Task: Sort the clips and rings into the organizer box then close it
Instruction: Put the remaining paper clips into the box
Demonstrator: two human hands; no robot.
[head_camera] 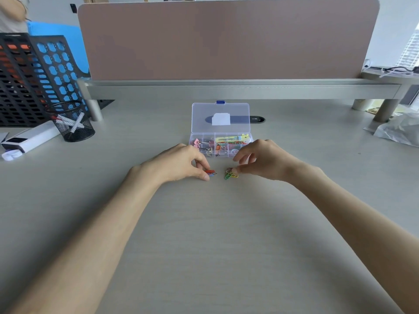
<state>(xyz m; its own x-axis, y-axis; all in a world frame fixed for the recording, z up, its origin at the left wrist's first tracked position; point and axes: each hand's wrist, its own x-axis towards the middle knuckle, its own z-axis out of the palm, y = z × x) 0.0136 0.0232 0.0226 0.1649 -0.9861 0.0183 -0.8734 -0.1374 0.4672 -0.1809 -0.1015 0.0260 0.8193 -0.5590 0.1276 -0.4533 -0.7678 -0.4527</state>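
A clear plastic organizer box (205, 138) lies on the desk with its lid (220, 111) swung open toward the back. Its compartments hold pink binder clips, coloured paper clips and a yellow item. Just in front of the box, my left hand (181, 162) pinches a small bunch of red and blue paper clips (210, 172) on the desk. My right hand (265, 158) has its thumb and fingertips on a little pile of green, yellow and orange paper clips (230, 174).
A black mesh pen cup (72, 123) and a white device (29, 138) stand at the left, with black file racks (22, 78) behind. A pink divider panel (226, 39) runs along the back. Crumpled plastic (399, 130) lies at the far right.
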